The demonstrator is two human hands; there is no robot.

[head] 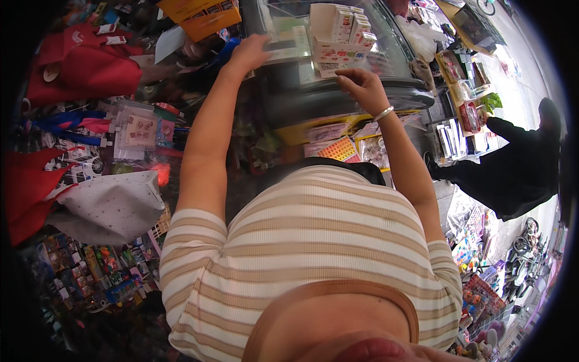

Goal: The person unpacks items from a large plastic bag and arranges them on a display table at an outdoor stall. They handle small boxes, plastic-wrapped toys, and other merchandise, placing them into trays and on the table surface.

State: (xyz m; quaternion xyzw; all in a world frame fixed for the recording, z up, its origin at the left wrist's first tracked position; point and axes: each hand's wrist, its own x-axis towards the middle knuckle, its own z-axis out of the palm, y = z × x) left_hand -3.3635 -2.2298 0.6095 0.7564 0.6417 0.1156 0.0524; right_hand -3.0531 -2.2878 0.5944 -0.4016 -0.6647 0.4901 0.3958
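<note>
A glass-topped display counter (389, 50) with a dark rounded edge stands before me. On it is an open white carton (339, 52) holding several small upright boxes (344, 26). My right hand (364, 88), a bangle on its wrist, is raised just below the carton, fingers curled; nothing shows in its grasp. My left hand (251, 53) reaches over the counter's left end, blurred, beside a pale flat box (285, 54); whether it holds or only touches something cannot be told. A card with a printed code (329, 69) lies by the carton.
Orange boxes (206, 20) are at the upper left, above a dark blue item. Red bags (90, 68), a star-patterned bag (113, 203) and packaged goods (135, 131) crowd the left. Flat packs (337, 149) sit below the counter. A person in black (511, 167) is at the right, near shelves.
</note>
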